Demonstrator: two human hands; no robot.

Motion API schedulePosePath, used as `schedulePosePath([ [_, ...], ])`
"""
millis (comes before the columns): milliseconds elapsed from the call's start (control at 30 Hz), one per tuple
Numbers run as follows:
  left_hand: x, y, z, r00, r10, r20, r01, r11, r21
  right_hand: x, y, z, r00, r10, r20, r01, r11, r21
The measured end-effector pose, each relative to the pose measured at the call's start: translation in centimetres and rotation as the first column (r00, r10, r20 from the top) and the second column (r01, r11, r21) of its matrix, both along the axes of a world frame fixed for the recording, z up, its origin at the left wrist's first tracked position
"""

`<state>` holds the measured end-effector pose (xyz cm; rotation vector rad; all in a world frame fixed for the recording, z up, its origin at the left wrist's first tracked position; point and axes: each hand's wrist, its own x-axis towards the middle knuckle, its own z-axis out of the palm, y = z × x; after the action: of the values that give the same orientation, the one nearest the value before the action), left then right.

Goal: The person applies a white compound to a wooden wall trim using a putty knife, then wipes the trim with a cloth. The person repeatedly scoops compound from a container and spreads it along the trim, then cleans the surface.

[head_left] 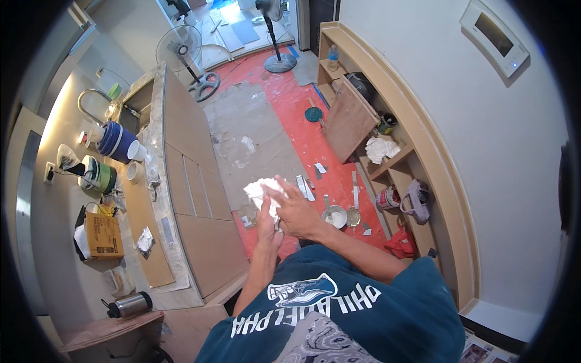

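Note:
In front of my body, over the covered floor, I hold a crumpled white rag (259, 189). My left hand (267, 225) is closed round its lower part, with the thumb pointing up. From the right, my right hand (295, 210) presses against the rag with its fingers bent across it. Part of the rag is hidden behind the hands, and a bit of white hangs out between them.
Below lie a bowl of white paste (334, 216), a round lid (353, 217) and flat scrapers (305, 188). A counter (158, 175) with buckets runs along the left. A wooden shelf unit (423, 130) lines the right, a board (350, 120) leaning on it. Two fans (279, 63) stand ahead.

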<state>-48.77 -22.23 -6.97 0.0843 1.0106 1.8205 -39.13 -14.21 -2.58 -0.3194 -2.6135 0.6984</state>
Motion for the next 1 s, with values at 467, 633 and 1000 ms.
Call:
schedulePosePath([
  [467,-14.8,8.7,-0.6,0.737,-0.516,-0.436,0.376,0.850,-0.370,-9.6,17.0,-2.5,0.945,0.236,-0.226,-0.325,0.744,-0.583],
  [633,-18.1,23.5,0.5,0.701,-0.608,-0.372,0.553,0.794,-0.255,-12.6,28.1,-1.9,0.985,0.026,-0.171,-0.127,0.784,-0.608],
  [1000,-30.8,39.5,-1.3,0.880,-0.447,0.159,0.464,0.882,-0.086,-25.4,42.4,1.0,0.993,-0.062,-0.105,0.032,0.961,-0.273],
])
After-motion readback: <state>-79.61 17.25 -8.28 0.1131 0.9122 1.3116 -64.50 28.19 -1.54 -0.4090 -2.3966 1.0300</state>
